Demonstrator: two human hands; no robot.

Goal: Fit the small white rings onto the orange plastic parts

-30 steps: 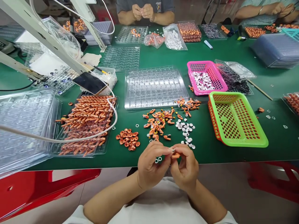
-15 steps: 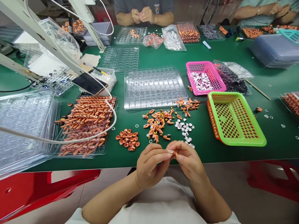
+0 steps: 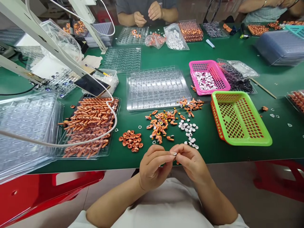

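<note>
My left hand (image 3: 155, 164) and my right hand (image 3: 190, 161) meet at the table's front edge, fingertips pinched together around a small orange part with a white-grey piece (image 3: 175, 154). Most of that part is hidden by the fingers. Just beyond them lie a pile of orange parts with yellow bits (image 3: 160, 125), several white round discs (image 3: 189, 128) and, further left, a heap of orange cup-shaped pieces (image 3: 131, 140). A clear moulded tray (image 3: 156, 88) lies behind the piles.
Green basket (image 3: 258, 139) and pink basket (image 3: 193, 82) stand at the right. Trays of orange parts (image 3: 87, 126), stacked clear trays (image 3: 26, 123), a phone (image 3: 92, 85) and a white cable (image 3: 47, 143) are at the left. Across the table, a person's hands (image 3: 154, 11) show.
The orange part between my fingers shows less and sits slightly lower; both hands stay pinched together. Across the table, the person's hands have moved apart. The view has shifted slightly.
</note>
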